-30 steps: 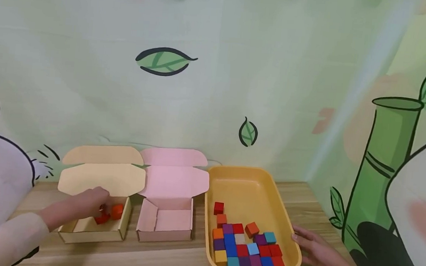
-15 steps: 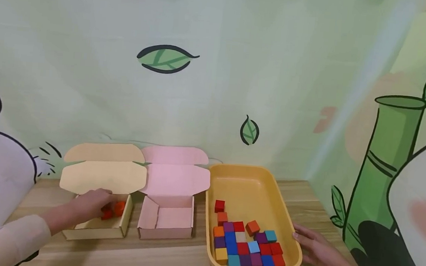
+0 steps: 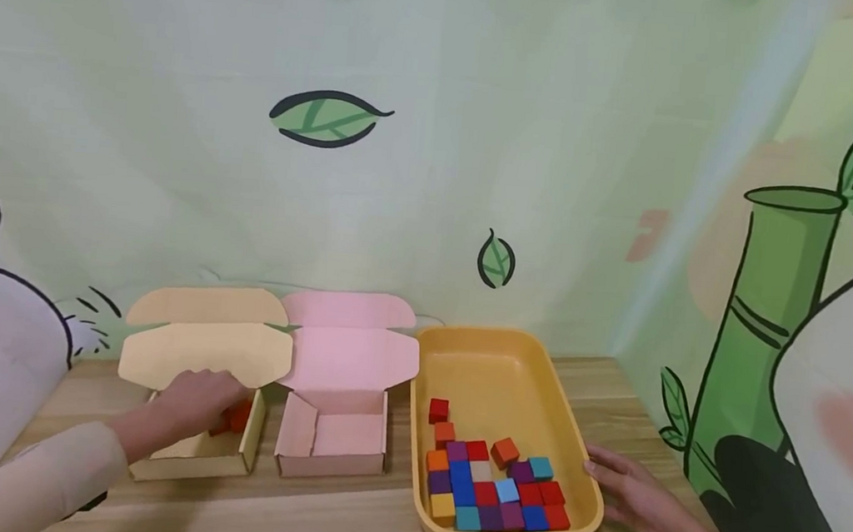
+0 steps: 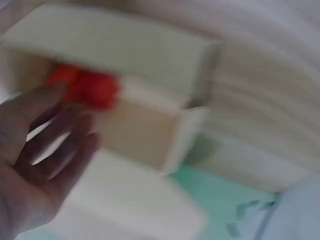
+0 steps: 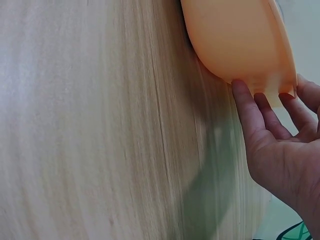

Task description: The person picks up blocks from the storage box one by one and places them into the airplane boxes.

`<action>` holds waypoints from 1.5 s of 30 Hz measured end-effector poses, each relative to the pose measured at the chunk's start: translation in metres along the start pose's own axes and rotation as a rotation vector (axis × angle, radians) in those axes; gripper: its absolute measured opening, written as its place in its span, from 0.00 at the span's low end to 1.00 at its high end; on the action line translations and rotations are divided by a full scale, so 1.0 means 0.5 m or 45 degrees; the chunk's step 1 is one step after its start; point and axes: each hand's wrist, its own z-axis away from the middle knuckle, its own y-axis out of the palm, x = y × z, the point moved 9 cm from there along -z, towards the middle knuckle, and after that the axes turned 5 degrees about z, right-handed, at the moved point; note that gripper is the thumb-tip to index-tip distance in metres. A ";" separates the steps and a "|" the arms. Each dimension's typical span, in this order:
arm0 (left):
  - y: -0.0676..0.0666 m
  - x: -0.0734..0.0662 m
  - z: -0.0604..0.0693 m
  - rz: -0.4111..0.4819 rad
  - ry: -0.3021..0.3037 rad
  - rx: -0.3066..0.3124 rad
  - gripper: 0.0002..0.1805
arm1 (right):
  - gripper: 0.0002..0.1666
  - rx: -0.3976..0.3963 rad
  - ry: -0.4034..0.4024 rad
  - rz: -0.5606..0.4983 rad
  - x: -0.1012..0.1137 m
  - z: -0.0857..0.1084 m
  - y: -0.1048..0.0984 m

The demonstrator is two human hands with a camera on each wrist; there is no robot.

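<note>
My left hand is over the cream cardboard box. In the left wrist view its fingers are spread and loosely bent, holding nothing. Beside its thumb, an orange cube and a red cube lie in a corner of the box, blurred there; the hand partly hides them in the head view. My right hand touches the right side of the yellow tray. In the right wrist view its fingertips rest against the tray's outer wall, with the thumb at the rim.
Several coloured cubes fill the near part of the tray. Between the cream box and the tray stands a pink box, lid raised. A printed cloth hangs behind the wooden table.
My left hand has moved a little right and up over the cream box, away from the red cube it was handling. The right hand has stayed at the tray.
</note>
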 end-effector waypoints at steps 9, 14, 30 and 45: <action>-0.105 -0.172 -0.130 0.205 0.014 0.131 0.04 | 0.50 0.016 0.007 -0.008 -0.004 0.008 -0.003; -0.103 -0.330 -0.230 0.216 0.254 0.146 0.05 | 0.49 0.027 -0.007 -0.020 -0.003 0.005 -0.004; 0.030 -0.512 -0.413 -0.051 0.053 0.405 0.07 | 0.48 0.080 -0.029 -0.067 -0.009 -0.006 0.009; 0.012 -0.506 -0.406 0.056 -0.112 0.195 0.08 | 0.49 0.040 -0.013 -0.070 -0.003 -0.004 -0.003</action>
